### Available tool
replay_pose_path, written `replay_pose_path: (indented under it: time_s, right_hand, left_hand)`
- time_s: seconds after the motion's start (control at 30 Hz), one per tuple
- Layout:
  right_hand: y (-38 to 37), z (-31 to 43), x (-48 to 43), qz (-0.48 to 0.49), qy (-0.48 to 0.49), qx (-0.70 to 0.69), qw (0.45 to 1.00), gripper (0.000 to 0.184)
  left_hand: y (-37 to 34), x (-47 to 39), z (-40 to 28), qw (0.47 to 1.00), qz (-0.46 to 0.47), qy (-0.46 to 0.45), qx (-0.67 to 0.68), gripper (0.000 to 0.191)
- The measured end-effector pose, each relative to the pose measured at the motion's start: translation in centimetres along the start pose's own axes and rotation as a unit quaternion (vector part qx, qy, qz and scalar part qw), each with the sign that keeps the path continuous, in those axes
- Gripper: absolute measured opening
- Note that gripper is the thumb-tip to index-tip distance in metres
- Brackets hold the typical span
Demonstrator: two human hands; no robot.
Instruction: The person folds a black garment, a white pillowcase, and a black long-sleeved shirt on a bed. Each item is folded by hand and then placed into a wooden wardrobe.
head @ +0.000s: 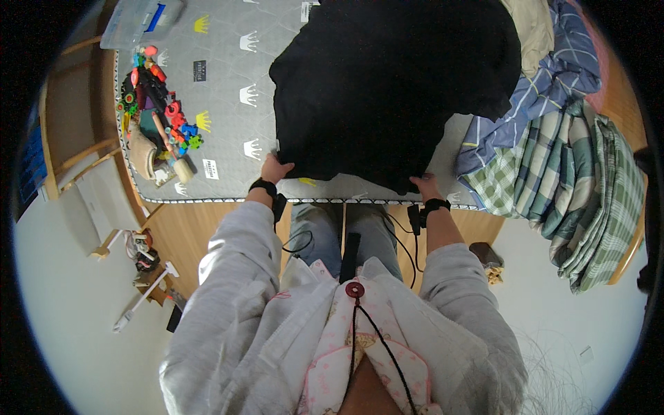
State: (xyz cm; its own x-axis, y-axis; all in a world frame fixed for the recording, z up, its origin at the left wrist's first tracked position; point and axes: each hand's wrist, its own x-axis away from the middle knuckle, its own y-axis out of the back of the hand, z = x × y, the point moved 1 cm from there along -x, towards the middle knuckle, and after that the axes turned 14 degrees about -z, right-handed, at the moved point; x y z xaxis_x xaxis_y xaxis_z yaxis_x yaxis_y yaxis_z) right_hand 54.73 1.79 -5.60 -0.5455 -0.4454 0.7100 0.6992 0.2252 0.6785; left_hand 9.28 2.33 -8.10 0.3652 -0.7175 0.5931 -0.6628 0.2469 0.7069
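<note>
A large black garment or cloth (373,93) lies spread over a grey mattress (223,83) with crown prints. Its near left corner is pinched by my left hand (276,168), close to the mattress's near edge. My right hand (426,185) grips the near right corner, a little nearer to me. Between the two hands the near edge runs slightly wavy. Both wrists wear black bands with small devices and cables. The far end of the black cloth passes out of the frame at the top.
Colourful toys (176,116), a mallet-like tool (182,168) and a clear plastic bin (140,23) are on the mattress's left side. A blue checked cloth (560,67) and folded green plaid bedding (586,192) lie at the right, the blue one near the black cloth.
</note>
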Motion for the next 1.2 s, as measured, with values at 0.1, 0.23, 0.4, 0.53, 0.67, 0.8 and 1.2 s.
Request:
replay_pose_path:
  time_s: [0.1, 0.23, 0.4, 0.53, 0.67, 0.8, 1.2]
  right_hand:
    - [0.3, -0.4, 0.3, 0.029, -0.007, 0.002, 1.0, 0.051]
    - [0.7, -1.7, 0.0, -0.014, 0.011, -0.069, 0.997, 0.035]
    - [5.6, -4.2, -0.6, -0.035, -0.01, -0.137, 0.99, 0.024]
    - [9.8, -4.8, 0.2, -0.072, -0.054, -0.149, 0.985, 0.021]
    - [12.7, -3.9, 1.1, -0.083, -0.102, -0.21, 0.969, 0.022]
    - [15.8, -1.4, 2.1, -0.076, -0.051, -0.277, 0.956, 0.029]
    - [27.7, 12.1, 5.5, -0.039, 0.136, -0.457, 0.878, 0.008]
  left_hand:
    - [0.3, 0.9, -0.5, 0.997, 0.05, -0.018, -0.049, 0.04]
    - [1.9, 1.4, -1.1, 0.999, 0.036, -0.008, -0.032, 0.035]
    - [5.8, 2.2, -0.7, 1.0, 0.01, 0.004, -0.017, 0.031]
    - [8.2, 2.3, -1.1, 0.999, -0.001, 0.012, -0.04, 0.026]
    - [10.6, 2.9, -2.1, 0.999, 0.002, 0.027, -0.026, 0.023]
    - [13.6, 3.5, -5.2, 0.987, 0.038, 0.106, 0.115, 0.038]
    - [25.9, 1.7, -19.2, 0.968, 0.058, -0.089, 0.225, 0.025]
